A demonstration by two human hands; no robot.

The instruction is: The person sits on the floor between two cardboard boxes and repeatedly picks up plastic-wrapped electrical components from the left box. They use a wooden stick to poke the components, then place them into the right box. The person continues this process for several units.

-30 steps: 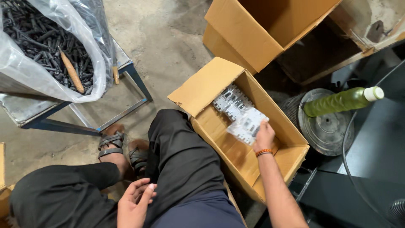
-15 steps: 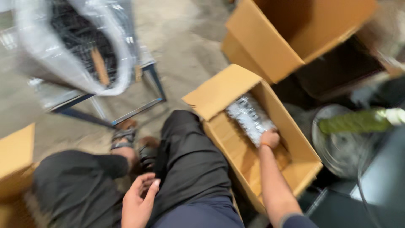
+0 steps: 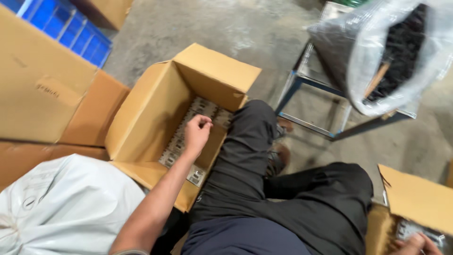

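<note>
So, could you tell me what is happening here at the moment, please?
A seated person in dark trousers reaches the left hand into an open brown cardboard box on the floor, fingers curled just above a layer of small clear-wrapped metal-part packets lining its bottom. The right hand is at the frame's lower edge, touching similar packets in a second cardboard box. A white plastic sack lies beside the first box.

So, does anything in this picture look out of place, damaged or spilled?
Nothing stands out. The left hand reaches into an open cardboard box where small packets lie in tidy rows. The right hand touches packets in a second box. No spill or damage shows.
</note>
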